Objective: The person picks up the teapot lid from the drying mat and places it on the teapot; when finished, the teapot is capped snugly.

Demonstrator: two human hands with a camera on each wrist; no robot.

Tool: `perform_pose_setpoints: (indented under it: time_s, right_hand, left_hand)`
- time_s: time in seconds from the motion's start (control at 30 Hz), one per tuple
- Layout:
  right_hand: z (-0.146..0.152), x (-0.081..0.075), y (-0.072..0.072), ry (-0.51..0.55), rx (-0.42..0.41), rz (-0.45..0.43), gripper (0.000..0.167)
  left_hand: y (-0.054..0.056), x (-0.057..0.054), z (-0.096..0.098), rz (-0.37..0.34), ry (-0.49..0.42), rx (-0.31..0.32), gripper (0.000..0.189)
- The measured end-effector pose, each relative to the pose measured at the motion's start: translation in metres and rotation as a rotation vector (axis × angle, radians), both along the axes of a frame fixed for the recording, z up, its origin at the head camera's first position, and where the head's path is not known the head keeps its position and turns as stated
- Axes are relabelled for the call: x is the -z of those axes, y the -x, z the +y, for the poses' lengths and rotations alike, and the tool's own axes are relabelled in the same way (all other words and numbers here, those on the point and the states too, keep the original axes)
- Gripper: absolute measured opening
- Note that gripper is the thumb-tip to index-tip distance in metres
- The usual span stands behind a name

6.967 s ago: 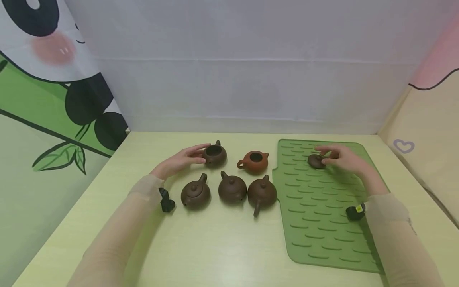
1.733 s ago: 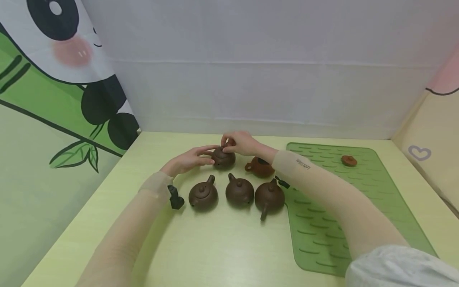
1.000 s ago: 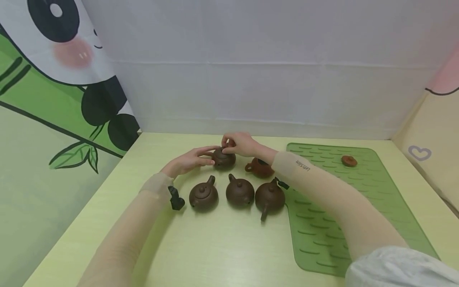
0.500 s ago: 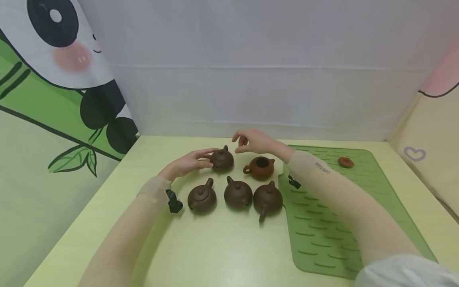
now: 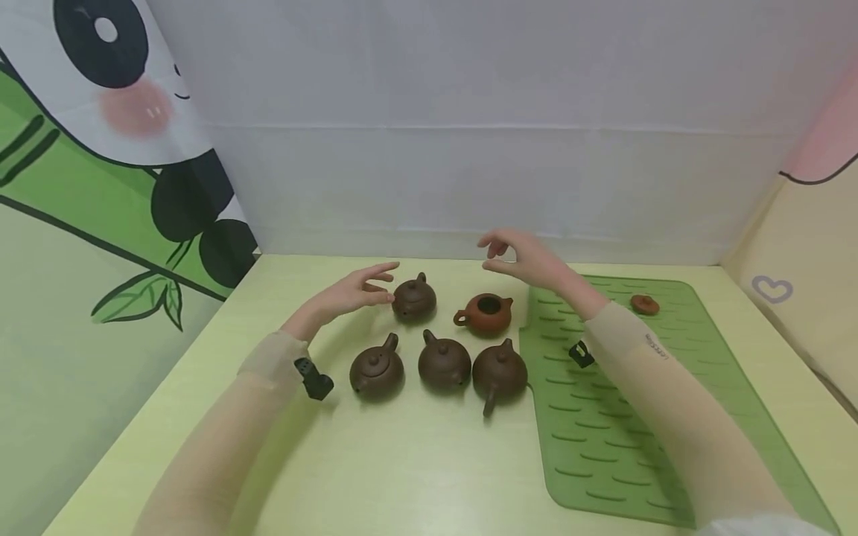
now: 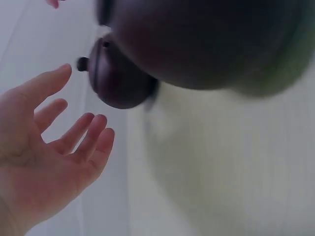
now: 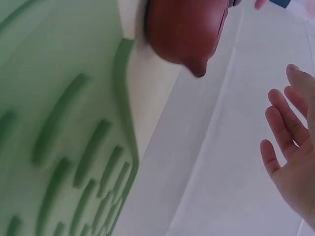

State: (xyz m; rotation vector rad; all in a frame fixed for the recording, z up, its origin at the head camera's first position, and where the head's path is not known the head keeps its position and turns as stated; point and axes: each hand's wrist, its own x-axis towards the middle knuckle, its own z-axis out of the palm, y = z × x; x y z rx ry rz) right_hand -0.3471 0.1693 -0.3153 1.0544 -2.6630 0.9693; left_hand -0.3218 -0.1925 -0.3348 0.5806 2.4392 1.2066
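My left hand (image 5: 345, 294), fingers spread and holding nothing, is just left of a dark brown teapot (image 5: 414, 302) with its lid on. A small gap shows between that hand (image 6: 59, 142) and the teapot (image 6: 115, 81) in the left wrist view. My right hand (image 5: 532, 260) hovers with loosely bent fingers above the back of the table, behind and to the right of the lidless reddish-brown teapot (image 5: 492, 321). Its matching lid (image 5: 645, 304) lies on the green mat (image 5: 590, 447). The right wrist view also shows this hand (image 7: 293, 142) holding nothing.
In front stand three dark brown lidded teapots: one on the left (image 5: 377, 377), another in the middle (image 5: 439, 368), and a third on the right (image 5: 499, 376) beside the mat's left edge. A white cloth wall (image 5: 429, 179) closes off the table's back.
Seven seconds ago my right hand held the dark lid over the mat; now it sits on the back-left teapot. My right hand has let go and moved right; my left hand has drawn off leftward.
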Motion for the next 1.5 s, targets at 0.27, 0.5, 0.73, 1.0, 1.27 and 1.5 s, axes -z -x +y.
perform_pose_setpoints:
  time_s: [0.27, 0.5, 0.73, 1.0, 1.27, 1.5]
  right_hand:
    - [0.042, 0.01, -0.013, 0.049, 0.067, 0.199, 0.039]
    - [0.076, 0.017, -0.02, 0.062, 0.173, 0.272, 0.041]
    - [0.111, 0.024, -0.025, 0.143, 0.288, 0.305, 0.041]
    - [0.149, 0.03, -0.03, 0.173, 0.376, 0.244, 0.046]
    - [0.192, 0.038, -0.035, 0.094, 0.387, 0.073, 0.056]
    - [0.227, 0.044, -0.043, 0.034, 0.343, -0.13, 0.072]
  left_hand:
    - [-0.011, -0.042, 0.011, 0.14, -0.031, -0.041, 0.063]
    - [-0.019, -0.059, 0.039, 0.22, -0.007, 0.028, 0.058]
    - [-0.019, -0.052, 0.073, 0.299, 0.075, 0.172, 0.053]
    - [-0.017, -0.036, 0.102, 0.262, 0.224, 0.223, 0.053]
    - [-0.011, -0.026, 0.115, 0.254, 0.329, 0.251, 0.052]
    - [-0.008, -0.018, 0.118, 0.185, 0.352, 0.217, 0.051]
